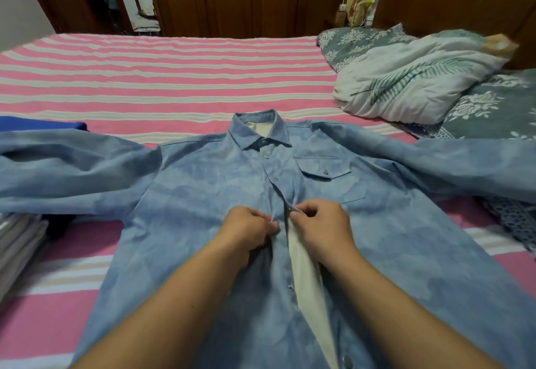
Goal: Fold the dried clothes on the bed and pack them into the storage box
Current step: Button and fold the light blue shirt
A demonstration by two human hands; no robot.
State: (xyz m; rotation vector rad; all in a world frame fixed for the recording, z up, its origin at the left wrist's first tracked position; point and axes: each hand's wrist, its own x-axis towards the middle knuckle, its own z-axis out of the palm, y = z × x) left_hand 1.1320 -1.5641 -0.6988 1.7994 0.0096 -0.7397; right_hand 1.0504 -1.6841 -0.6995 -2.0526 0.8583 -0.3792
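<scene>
Both hands, left hand (249,225) and right hand (317,219), pinch the placket edges of the blue shirt (203,194) spread flat on the striped bed (174,72), buttoning it midway below the collar, so folding and packing seem still ahead; no storage box shows.

Both forearms reach forward, left hand (249,228) and right hand (320,225) close together, fingers curled, apparently pinching cloth.

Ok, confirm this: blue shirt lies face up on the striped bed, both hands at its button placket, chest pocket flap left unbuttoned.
One slip: the head view shows the chest pocket flap buttoned down. The rest stands: blue shirt face up on the striped bed, left hand and right hand pinching the placket.
</scene>
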